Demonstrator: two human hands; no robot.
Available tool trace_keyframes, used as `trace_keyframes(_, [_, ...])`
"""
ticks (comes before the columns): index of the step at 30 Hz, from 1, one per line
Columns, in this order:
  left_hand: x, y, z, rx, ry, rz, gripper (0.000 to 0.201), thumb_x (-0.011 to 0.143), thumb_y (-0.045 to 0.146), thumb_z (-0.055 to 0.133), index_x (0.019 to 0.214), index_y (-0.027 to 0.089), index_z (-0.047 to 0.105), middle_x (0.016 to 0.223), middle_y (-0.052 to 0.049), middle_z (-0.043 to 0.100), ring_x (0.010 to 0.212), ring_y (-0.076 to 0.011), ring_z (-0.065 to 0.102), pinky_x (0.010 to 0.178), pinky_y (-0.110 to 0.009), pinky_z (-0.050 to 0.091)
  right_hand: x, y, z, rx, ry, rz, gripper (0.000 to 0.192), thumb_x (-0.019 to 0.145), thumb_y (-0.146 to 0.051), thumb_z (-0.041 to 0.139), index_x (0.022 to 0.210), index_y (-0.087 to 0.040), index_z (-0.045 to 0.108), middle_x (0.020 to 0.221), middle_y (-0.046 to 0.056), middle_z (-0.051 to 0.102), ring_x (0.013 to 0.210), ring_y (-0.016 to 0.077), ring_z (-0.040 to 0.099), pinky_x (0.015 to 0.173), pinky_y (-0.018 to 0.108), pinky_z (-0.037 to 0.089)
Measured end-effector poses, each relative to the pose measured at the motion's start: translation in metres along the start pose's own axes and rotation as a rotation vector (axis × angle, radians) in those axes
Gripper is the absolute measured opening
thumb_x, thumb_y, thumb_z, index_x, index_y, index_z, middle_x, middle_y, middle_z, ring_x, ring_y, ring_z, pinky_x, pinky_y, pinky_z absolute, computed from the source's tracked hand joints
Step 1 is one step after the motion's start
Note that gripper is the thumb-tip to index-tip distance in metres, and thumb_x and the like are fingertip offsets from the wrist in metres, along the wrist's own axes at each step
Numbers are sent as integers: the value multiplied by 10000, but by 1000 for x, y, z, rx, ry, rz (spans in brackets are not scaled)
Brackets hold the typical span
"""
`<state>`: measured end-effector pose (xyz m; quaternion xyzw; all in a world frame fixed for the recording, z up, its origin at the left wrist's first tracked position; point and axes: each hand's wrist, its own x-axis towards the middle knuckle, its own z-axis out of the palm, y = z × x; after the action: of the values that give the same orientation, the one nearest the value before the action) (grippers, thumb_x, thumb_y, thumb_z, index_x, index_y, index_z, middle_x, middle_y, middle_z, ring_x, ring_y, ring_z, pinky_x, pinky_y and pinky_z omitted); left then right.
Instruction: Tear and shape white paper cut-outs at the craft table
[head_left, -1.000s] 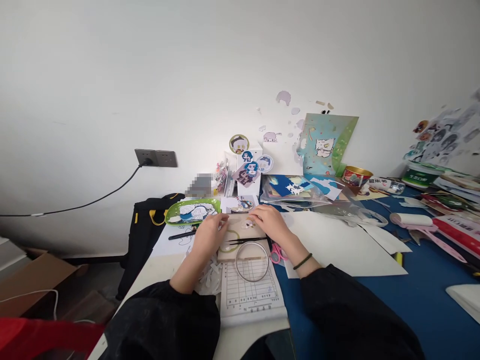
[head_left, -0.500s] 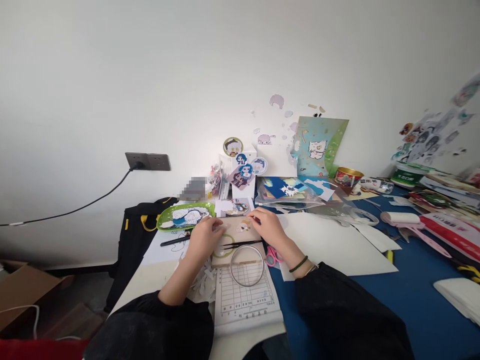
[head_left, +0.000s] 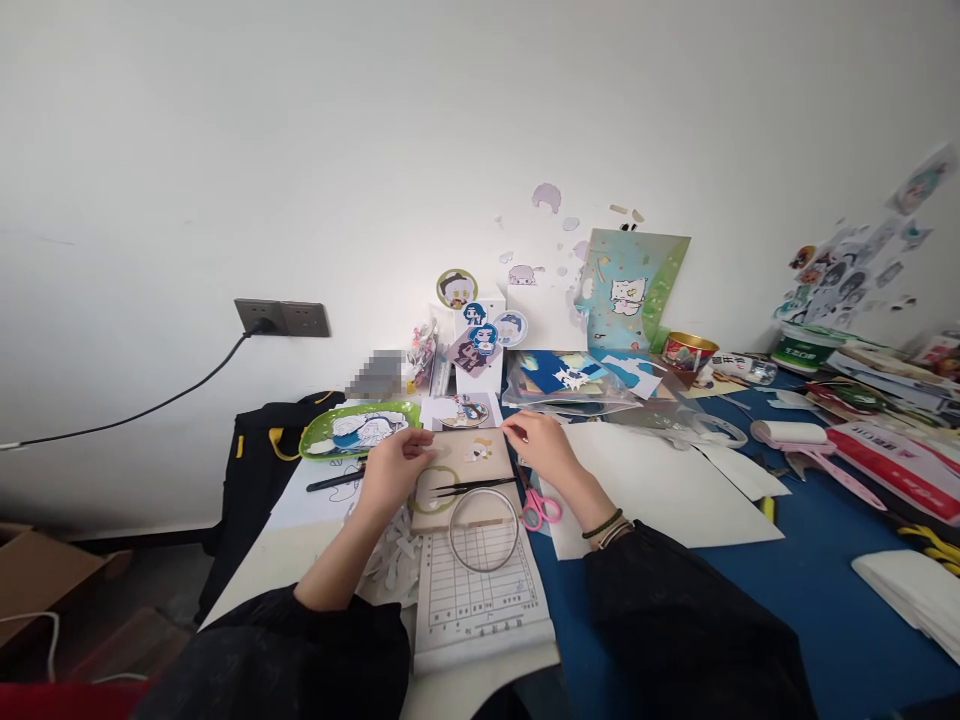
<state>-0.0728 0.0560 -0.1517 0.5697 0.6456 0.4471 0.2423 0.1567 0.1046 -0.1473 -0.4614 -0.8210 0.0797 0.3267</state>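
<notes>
A beige board (head_left: 451, 455) lies in front of me, with a small animal-shaped paper cutout (head_left: 478, 451) on its upper right. By the board's left edge is my left hand (head_left: 391, 470), fingers loosely bent, thumb and forefinger apart. My right hand (head_left: 541, 446) is at the board's upper right corner with thumb and fingertips pinched together; whatever lies between them is too small to make out. Black tweezers (head_left: 476, 487) rest across the board beside a clear greenish ring-shaped piece (head_left: 436, 490). A roll of clear tape (head_left: 484, 570) sits on a printed form pad (head_left: 487, 610), with pink scissors (head_left: 541, 510) to its right.
A green tray (head_left: 309, 440) of paper cutouts stands at left, near a black pen (head_left: 334, 481). White paper sheets (head_left: 667, 490) cover much of the blue tabletop (head_left: 750, 580). A pink lint roller (head_left: 817, 450) lies at right. Paper scraps (head_left: 391, 565) are heaped beside the pad.
Both hands have drawn slightly apart, uncovering more of the board and the pink scissors. The whole view has shifted a little, so things appear further left.
</notes>
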Motion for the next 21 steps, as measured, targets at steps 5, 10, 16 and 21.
trace_keyframes(5, [-2,4,-2,-70,9,-22,263,654,326,659,859,163,657,862,-92,749,841,-231,705,811,-340,538,2,11,-1,-4,-20,33,183,840,-157,539,853,-197,717,821,35,681,668,155,568,644,268,403])
trace_keyframes(10, [-4,6,-1,-24,23,-1,217,658,315,654,821,172,649,833,-80,744,802,-235,702,785,-351,539,1,4,8,11,-121,-66,249,853,-116,522,974,-206,720,956,44,689,847,158,598,762,258,444])
trace_keyframes(16, [-7,6,5,104,24,79,127,698,243,580,798,184,631,793,-59,721,775,-212,682,770,-326,523,-2,-5,4,-51,-211,-153,299,887,-138,488,1076,-214,707,1055,69,669,982,205,536,865,314,426])
trace_keyframes(21, [-9,6,6,235,16,123,114,714,214,552,801,201,624,797,-51,714,772,-219,665,751,-333,504,-3,-4,3,-81,-200,-86,282,881,-157,500,1059,-221,710,1026,72,667,1000,204,549,876,309,412])
